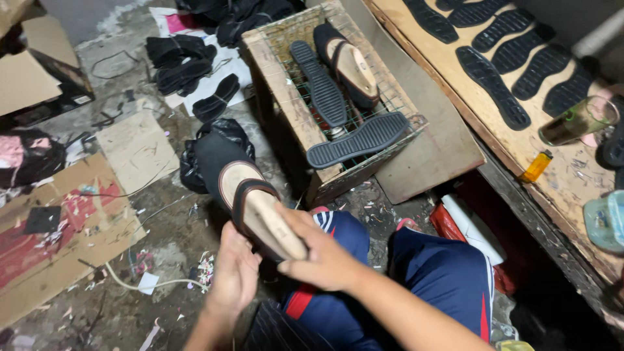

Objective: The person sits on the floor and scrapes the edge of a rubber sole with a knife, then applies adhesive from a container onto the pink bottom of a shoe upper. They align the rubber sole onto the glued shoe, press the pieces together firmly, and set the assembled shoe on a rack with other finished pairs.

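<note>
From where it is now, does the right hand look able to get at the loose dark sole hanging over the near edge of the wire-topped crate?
Probably yes, once freed: the right hand is pressed on the sandal, and nothing lies between it and the loose sole just ahead on the crate.

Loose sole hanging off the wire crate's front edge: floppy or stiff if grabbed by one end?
The sole probably flexes some: thin, ribbed, rubbery-looking. It overhangs the crate edge without visible droop, so not limp. Likely light; the ribs should resist slipping.
</note>
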The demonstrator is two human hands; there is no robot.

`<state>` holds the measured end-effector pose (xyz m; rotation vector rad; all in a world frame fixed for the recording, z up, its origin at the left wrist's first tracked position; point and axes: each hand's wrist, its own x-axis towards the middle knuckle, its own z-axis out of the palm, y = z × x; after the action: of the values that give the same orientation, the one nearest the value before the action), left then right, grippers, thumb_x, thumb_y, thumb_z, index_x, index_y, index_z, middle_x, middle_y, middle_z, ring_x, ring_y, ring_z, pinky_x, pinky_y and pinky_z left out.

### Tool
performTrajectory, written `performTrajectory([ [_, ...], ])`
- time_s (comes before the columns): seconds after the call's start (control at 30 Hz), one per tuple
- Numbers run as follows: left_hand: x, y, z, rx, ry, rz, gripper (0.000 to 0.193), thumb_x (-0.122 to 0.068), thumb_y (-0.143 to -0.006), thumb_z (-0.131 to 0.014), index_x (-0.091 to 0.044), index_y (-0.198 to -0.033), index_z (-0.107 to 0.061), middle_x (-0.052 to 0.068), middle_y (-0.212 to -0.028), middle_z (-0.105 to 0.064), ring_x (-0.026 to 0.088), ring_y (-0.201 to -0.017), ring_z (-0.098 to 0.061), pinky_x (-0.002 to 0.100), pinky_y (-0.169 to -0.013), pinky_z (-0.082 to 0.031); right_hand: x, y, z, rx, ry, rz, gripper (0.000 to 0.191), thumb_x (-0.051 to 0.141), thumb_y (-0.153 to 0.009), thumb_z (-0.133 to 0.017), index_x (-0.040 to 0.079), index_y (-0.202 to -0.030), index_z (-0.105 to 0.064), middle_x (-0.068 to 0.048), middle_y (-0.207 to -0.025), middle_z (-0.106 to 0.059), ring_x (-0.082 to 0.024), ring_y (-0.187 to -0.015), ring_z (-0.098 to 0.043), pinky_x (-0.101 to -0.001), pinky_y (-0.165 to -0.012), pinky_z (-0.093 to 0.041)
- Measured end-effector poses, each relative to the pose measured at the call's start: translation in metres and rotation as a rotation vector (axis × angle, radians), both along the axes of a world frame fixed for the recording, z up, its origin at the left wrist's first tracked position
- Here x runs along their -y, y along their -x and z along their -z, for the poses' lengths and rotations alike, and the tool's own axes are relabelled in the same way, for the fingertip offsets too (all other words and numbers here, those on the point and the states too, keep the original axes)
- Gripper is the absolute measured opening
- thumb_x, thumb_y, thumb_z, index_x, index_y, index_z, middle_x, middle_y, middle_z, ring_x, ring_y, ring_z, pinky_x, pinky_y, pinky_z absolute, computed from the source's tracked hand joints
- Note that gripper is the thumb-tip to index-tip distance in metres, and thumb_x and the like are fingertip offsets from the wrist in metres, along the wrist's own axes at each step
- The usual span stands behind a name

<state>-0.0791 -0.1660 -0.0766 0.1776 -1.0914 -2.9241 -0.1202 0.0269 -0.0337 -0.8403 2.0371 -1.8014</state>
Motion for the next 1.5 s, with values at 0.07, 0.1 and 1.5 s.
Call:
performTrajectory([
  [0.07, 0.024, 0.015, -0.009, 0.079, -0.050, -0.049, 0.056, -0.045, -0.099, -0.055, -0.002, -0.135, -0.051, 0.012, -0.137, -0.061, 0.025, -0.126, -0.058, 0.044, -0.101, -0.048, -0.017, 0.003, -0.012, 0.166, 0.033, -0.051, 0.087, 0.018, -0.078, -0.070, 0.002, -0.159, -0.039, -0.018, -0.157, -0.050, -0.031, -0.145, -0.048, -0.0372, -0.121, -0.032],
  [0.1, 0.038, 0.026, -0.011, 0.170, -0.011, -0.110, 0.055, -0.047, -0.101, -0.055, -0.001, -0.131, -0.055, 0.013, -0.131, -0.065, 0.026, -0.121, -0.061, 0.044, -0.103, -0.048, -0.024, 0.004, -0.017, 0.253, 0.049, -0.075, 0.083, 0.015, -0.078, -0.067, 0.002, -0.157, -0.044, -0.016, -0.157, -0.051, -0.028, -0.144, -0.049, -0.0365, -0.120, -0.033],
  [1.5, -0.071, 0.307, 0.107, 0.686, -0.158, -0.318, 0.042, -0.042, -0.090, -0.072, -0.011, -0.119, -0.067, 0.009, -0.117, -0.071, 0.028, -0.112, -0.065, 0.053, -0.104, -0.050, -0.236, 0.047, 0.069, -0.216, -0.891, 0.528, 0.046, 0.037, -0.084, -0.071, 0.001, -0.114, -0.069, -0.019, -0.108, -0.070, -0.039, -0.104, -0.064, -0.0477, -0.089, -0.050],
])
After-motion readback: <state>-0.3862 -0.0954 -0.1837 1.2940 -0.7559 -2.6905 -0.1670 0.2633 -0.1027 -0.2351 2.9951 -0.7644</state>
